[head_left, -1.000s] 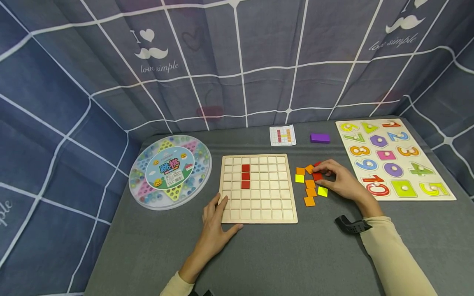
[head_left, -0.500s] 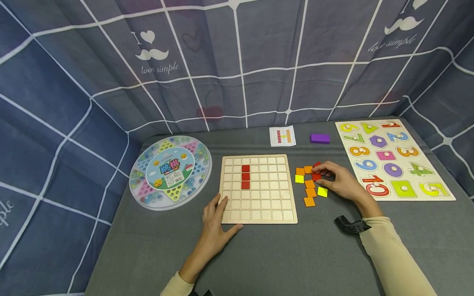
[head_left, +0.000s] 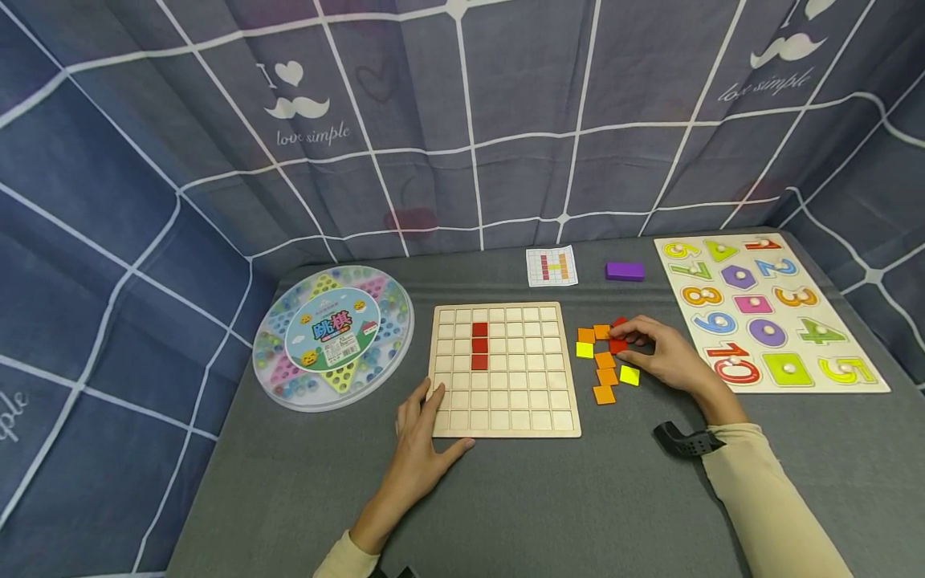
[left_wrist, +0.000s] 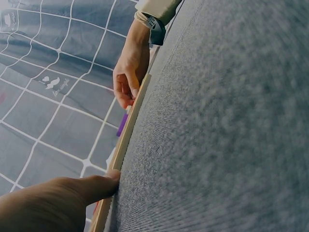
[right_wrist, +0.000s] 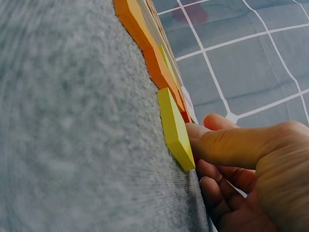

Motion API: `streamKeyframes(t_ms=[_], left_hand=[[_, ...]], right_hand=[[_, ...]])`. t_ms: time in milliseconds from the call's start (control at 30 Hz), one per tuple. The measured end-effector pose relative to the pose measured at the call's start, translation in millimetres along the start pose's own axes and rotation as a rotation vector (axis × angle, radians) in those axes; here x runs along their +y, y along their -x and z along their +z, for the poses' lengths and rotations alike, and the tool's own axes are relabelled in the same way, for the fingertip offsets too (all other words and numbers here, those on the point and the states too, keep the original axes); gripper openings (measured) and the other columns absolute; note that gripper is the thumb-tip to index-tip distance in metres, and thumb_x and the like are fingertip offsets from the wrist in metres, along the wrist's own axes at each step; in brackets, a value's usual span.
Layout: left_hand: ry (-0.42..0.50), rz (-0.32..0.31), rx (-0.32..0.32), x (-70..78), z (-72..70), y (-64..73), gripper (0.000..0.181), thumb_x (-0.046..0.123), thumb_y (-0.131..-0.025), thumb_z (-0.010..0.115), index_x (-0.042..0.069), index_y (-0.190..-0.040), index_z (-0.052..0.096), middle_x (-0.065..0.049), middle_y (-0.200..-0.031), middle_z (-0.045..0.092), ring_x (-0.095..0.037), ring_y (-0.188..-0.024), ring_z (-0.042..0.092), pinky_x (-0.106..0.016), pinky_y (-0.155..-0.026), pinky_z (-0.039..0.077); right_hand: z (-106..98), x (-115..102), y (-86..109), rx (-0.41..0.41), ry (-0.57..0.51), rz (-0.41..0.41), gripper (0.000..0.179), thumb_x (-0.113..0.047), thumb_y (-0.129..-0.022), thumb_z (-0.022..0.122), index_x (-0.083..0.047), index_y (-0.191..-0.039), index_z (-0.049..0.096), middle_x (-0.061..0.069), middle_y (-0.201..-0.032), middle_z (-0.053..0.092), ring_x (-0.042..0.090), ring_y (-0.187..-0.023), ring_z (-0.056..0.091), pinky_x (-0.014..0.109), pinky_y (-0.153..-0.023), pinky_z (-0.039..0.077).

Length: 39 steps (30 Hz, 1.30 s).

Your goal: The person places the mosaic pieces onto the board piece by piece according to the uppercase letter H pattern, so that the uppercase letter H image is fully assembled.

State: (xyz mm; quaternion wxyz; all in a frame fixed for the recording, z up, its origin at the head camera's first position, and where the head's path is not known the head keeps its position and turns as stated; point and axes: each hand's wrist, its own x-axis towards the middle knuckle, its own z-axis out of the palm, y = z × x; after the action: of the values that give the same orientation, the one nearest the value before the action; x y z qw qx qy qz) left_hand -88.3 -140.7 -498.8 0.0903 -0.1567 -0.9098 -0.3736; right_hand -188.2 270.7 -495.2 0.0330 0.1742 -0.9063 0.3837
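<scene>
A light wooden grid board (head_left: 520,397) lies in the middle of the table in the head view. One column of it holds three red tiles (head_left: 480,345). My left hand (head_left: 419,437) rests at the board's near left corner, fingers along the left side and thumb (left_wrist: 107,184) against the near edge. To the right of the board, my right hand (head_left: 668,353) pinches a red square tile (head_left: 617,346) between thumb and fingers, low at the table. Another red tile is partly hidden by the fingertips. Around them lie several orange tiles (head_left: 605,376) and two yellow tiles (head_left: 629,375).
Behind the board are a small pattern card (head_left: 552,266) and a purple block (head_left: 625,271). A round Chinese checkers box (head_left: 289,385) sits at left. The number puzzle board (head_left: 780,313) lies right, by the right forearm. A grid-patterned curtain (head_left: 520,177) closes the back.
An orange tile beside the right fingertips has turned slightly and straightened, and the red tile under the fingers has shifted a little left. The left hand has stayed put.
</scene>
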Motion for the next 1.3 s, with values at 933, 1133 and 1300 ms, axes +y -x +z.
streamKeyframes(t_ms=[933,1133,1300], left_hand=[[-0.005,0.000,0.006,-0.4,-2.9,4.9,0.091,0.024,-0.072,0.088,0.001,-0.146,0.041,-0.028,-0.152,0.031,-0.042,-0.132,0.032,-0.062,-0.099,0.029],[-0.004,0.002,0.004,0.1,-2.8,2.6,0.090,0.025,-0.073,0.088,0.001,-0.146,0.042,-0.027,-0.152,0.031,-0.043,-0.134,0.030,-0.062,-0.099,0.030],[0.001,0.005,-0.004,0.3,-1.5,0.2,0.090,0.027,-0.073,0.087,0.002,-0.146,0.042,-0.027,-0.152,0.030,-0.042,-0.134,0.030,-0.061,-0.100,0.030]], right_hand=[[6,-1,-2.2,-0.013,0.013,-0.010,0.025,-0.008,-0.088,0.073,-0.014,-0.112,0.069,0.002,-0.108,0.065,0.006,-0.088,0.051,0.014,-0.078,0.039],[4,-5,-3.6,0.009,0.005,-0.046,0.026,-0.006,-0.086,0.074,-0.012,-0.111,0.070,0.002,-0.107,0.065,0.008,-0.088,0.052,0.014,-0.077,0.040],[6,-20,-8.2,0.016,-0.019,-0.094,0.027,-0.005,-0.085,0.074,-0.010,-0.111,0.069,0.003,-0.106,0.065,0.010,-0.088,0.054,0.014,-0.077,0.041]])
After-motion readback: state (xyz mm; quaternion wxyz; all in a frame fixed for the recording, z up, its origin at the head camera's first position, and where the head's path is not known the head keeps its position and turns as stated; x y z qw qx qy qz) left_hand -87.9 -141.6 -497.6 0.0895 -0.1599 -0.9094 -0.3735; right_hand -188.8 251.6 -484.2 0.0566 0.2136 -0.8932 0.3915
